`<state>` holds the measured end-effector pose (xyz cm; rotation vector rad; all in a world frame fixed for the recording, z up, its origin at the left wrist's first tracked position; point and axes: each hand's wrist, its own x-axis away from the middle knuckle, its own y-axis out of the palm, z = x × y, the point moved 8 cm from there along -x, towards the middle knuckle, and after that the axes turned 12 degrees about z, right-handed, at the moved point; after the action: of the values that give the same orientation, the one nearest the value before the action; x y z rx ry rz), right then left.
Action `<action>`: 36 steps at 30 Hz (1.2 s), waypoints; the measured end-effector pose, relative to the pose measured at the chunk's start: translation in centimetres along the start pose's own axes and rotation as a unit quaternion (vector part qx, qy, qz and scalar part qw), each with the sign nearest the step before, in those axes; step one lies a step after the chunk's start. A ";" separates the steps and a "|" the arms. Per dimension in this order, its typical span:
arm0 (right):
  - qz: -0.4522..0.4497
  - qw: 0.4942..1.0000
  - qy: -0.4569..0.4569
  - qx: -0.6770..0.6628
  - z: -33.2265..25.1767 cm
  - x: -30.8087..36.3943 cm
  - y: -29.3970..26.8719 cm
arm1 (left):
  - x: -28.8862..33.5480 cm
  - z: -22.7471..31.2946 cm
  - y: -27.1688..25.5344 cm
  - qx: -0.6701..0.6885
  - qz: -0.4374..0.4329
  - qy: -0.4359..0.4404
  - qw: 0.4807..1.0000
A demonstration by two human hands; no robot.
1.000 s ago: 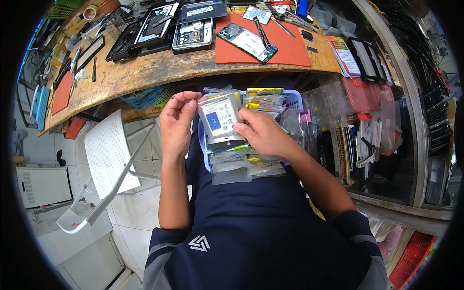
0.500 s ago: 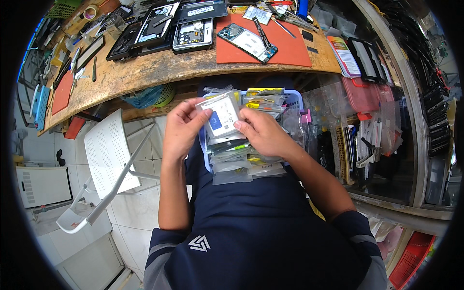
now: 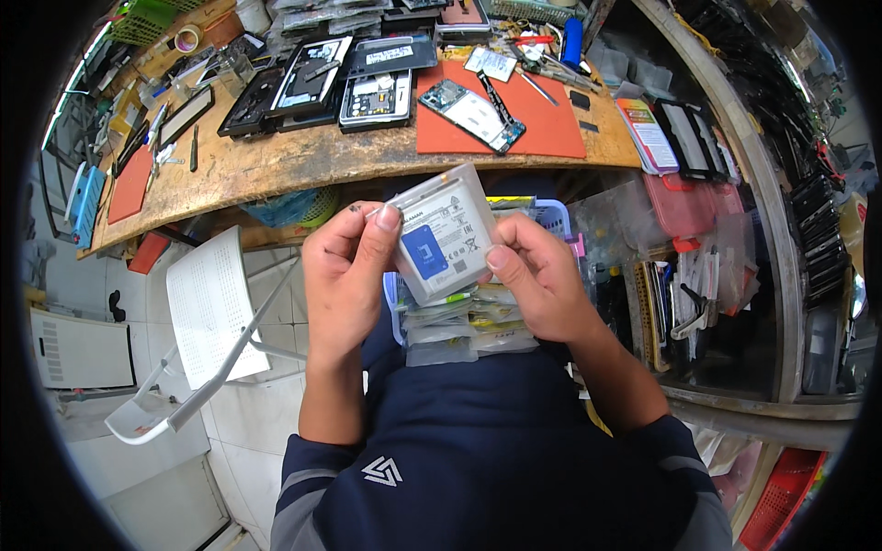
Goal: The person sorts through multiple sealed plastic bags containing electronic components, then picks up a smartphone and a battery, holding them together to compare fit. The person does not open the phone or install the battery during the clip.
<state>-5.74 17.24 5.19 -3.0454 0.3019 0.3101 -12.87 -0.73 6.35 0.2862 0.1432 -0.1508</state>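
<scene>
Between my two hands I hold up a flat phone battery (image 3: 459,231), white with a blue patch, inside a clear plastic sleeve. My left hand (image 3: 354,266) pinches its left edge between thumb and fingers. On the right edge, my right hand (image 3: 542,275) grips it with the thumb on the front face. Below and behind it a light blue plastic basket (image 3: 553,218) rests at my lap. Several clear plastic packets (image 3: 450,329) fill that basket; the battery and my hands hide part of them.
On the wooden workbench (image 3: 312,174) ahead, an opened phone (image 3: 469,112) lies on an orange mat (image 3: 560,138). Stacked device parts (image 3: 377,96) stand left of it. A white folding chair (image 3: 207,303) is at my left, a glass-fronted cabinet (image 3: 735,358) at my right.
Both hands have lifted the battery up from just over the basket, so it appears larger and tilted. My right hand has shifted rightward. The view has tilted slightly, showing more of the bench.
</scene>
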 end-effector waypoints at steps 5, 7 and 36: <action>0.003 1.000 -0.002 -0.016 -0.3 0.3 -0.4 | 0.1 0.1 0.7 0.006 -0.003 -0.009 1.000; 0.002 1.000 -0.002 -0.018 -0.2 0.3 -0.4 | 0.1 0.3 0.7 -0.005 -0.005 0.001 1.000; 0.134 0.982 -0.090 0.095 1.0 -2.4 -2.4 | -1.1 -0.5 0.4 -0.248 -0.006 0.198 0.948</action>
<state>-7.75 20.12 4.83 -2.7632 0.6873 0.5351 -13.98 -0.06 6.16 -0.1933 0.5731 -0.0625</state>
